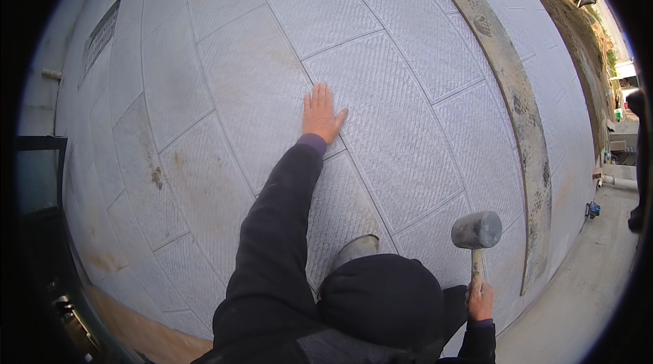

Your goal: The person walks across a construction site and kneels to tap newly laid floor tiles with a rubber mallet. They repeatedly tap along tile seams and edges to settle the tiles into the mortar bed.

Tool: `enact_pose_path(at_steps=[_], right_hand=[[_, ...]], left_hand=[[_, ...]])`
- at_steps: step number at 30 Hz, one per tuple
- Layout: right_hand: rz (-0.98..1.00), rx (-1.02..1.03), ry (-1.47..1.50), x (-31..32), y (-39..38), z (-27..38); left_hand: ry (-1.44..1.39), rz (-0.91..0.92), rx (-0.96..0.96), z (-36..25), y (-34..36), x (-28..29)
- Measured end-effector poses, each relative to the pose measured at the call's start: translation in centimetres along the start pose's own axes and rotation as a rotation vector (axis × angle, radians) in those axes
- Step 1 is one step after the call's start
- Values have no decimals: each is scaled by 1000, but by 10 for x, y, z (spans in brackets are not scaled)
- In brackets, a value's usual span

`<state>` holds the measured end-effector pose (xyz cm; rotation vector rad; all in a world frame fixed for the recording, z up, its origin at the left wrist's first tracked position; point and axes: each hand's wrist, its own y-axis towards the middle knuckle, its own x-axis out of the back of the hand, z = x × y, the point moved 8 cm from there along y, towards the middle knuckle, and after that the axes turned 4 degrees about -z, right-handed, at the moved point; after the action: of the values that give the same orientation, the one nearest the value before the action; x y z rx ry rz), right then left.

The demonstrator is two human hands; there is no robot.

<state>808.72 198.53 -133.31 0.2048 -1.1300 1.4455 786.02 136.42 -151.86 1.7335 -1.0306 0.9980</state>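
My left hand [322, 116] lies flat, palm down, on a large grey textured paving slab [388, 112], close to the joint where it meets the neighbouring slabs. It holds nothing. My right hand [480, 299] grips the wooden handle of a rubber mallet, low at the right. The mallet's grey head [477, 230] stands upright above the slabs. My dark-trousered knee [381, 299] and a grey boot [354, 252] rest on the paving between my two arms.
Grey slabs laid in a staggered pattern fill most of the view. A long, dirty wooden board [518, 109] lies across the slabs at the right. Bare concrete ground [585, 296] borders the lower right, sandy bedding [146, 337] the lower left, and a drain grate [101, 36] sits far left.
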Motion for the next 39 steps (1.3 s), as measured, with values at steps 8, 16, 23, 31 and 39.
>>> enact_pose_path(at_steps=[8, 16, 23, 31, 39], right_hand=[[46, 68, -51, -118, 73, 78], [153, 120, -116, -165, 73, 134], [222, 334, -148, -146, 120, 74], [261, 315, -178, -97, 103, 22], [102, 340, -143, -107, 84, 9]], left_hand=[[74, 49, 5, 80, 137, -28], [81, 67, -69, 63, 142, -44], [143, 62, -245, 4, 100, -77], [33, 225, -335, -126, -61, -94], [-56, 213, -251, -141, -123, -61]])
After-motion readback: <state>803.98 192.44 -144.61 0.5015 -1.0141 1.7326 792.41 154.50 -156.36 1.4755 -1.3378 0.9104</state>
